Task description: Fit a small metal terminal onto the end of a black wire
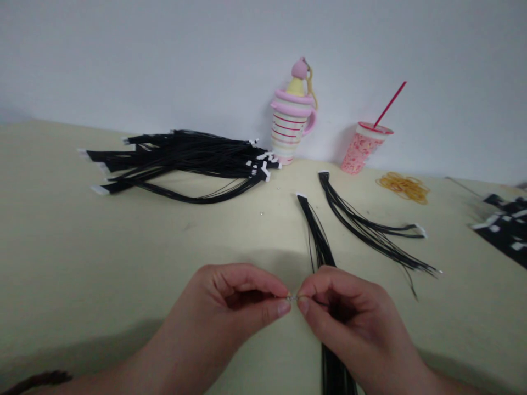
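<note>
My left hand (242,302) pinches a tiny metal piece (291,298) between thumb and forefinger; its exact kind is too small to make out. Facing it, my right hand (349,312) is closed on the end of a thin black wire (320,302). The fingertips of both hands almost meet at the metal piece. Beneath my right hand runs a black wire harness (317,230) with a white connector (302,195) at its far end. Part of that harness is hidden by the hand.
A pile of black wire harnesses (185,156) lies at the back left. Another harness (362,227) rests to the right, near yellow rubber bands (405,187). A pink-lidded cup (288,129) and a pink tumbler (362,148) with a straw stand by the wall. More black harnesses (506,225) are at the right edge.
</note>
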The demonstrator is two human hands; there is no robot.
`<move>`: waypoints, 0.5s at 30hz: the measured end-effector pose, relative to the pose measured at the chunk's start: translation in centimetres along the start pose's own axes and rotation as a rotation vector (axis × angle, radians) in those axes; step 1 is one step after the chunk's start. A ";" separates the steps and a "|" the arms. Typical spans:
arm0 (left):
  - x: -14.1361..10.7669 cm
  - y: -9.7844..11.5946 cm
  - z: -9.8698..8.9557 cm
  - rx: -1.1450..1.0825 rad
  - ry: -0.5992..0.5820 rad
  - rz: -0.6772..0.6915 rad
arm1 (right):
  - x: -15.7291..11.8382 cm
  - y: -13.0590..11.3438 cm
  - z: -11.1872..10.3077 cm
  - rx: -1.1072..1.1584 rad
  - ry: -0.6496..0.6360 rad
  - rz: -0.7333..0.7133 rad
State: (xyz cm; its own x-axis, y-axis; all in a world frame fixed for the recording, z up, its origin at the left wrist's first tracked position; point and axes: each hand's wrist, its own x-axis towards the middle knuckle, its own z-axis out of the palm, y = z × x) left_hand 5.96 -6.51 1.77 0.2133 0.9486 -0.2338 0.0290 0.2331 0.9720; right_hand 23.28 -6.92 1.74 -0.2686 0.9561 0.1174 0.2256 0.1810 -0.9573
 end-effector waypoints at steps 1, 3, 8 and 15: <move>0.0 0.0 0.0 -0.003 0.000 -0.007 | 0.0 0.0 0.0 0.001 -0.004 -0.001; 0.0 0.1 0.1 -0.008 -0.003 -0.017 | -0.1 0.0 0.0 0.010 -0.018 0.010; 0.0 0.0 0.1 0.002 -0.008 0.000 | -0.1 0.0 -0.1 0.016 -0.034 0.042; 0.1 -0.2 0.0 -0.015 -0.023 0.011 | -0.2 0.1 0.0 0.001 -0.025 -0.010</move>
State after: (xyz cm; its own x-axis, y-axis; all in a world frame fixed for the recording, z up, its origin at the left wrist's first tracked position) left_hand 6.02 -6.46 1.55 0.2359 0.9460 -0.2225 0.0115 0.2262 0.9740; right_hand 23.35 -7.07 1.63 -0.2947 0.9479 0.1206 0.2216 0.1906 -0.9563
